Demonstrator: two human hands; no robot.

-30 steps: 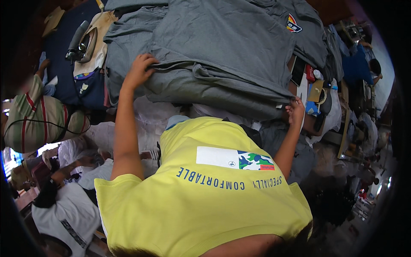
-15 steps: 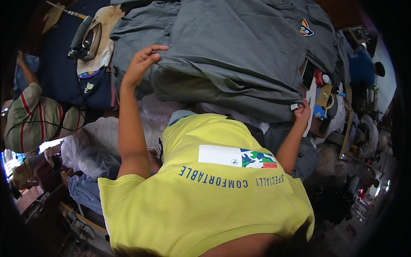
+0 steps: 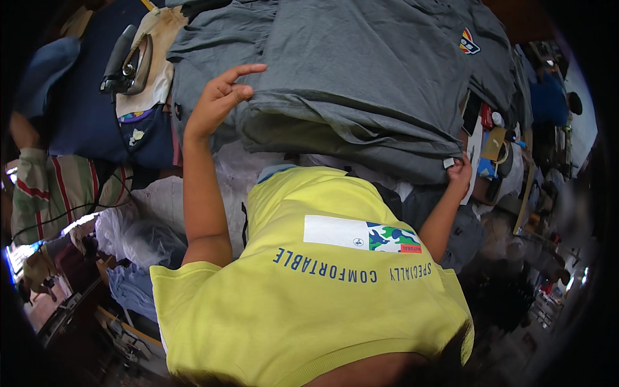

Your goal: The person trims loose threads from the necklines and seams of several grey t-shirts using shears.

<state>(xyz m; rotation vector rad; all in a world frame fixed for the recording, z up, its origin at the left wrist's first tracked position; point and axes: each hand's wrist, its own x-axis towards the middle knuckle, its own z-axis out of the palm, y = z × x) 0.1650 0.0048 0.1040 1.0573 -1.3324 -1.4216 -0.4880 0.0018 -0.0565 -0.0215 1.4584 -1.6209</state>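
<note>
A large grey garment (image 3: 361, 71) lies spread and folded over on the work surface in front of me, a small coloured badge (image 3: 469, 42) near its far right. My left hand (image 3: 216, 103) is raised at the garment's left fold and pinches the cloth edge between thumb and fingers, the index finger pointing out. At the near right corner my right hand (image 3: 459, 171) grips the fabric beside a small white tag. My yellow shirt (image 3: 309, 284) fills the lower picture.
A dark clothes iron (image 3: 126, 59) rests on a cream pad at the far left, over a navy cloth (image 3: 84, 119). Striped fabric (image 3: 55, 193) and crumpled plastic bags (image 3: 132, 229) lie at my left. Small clutter (image 3: 495, 145) crowds the right edge.
My left hand has lifted off the garment's left side and drawn the fold toward the right. The right hand has kept its hold on the near right corner.
</note>
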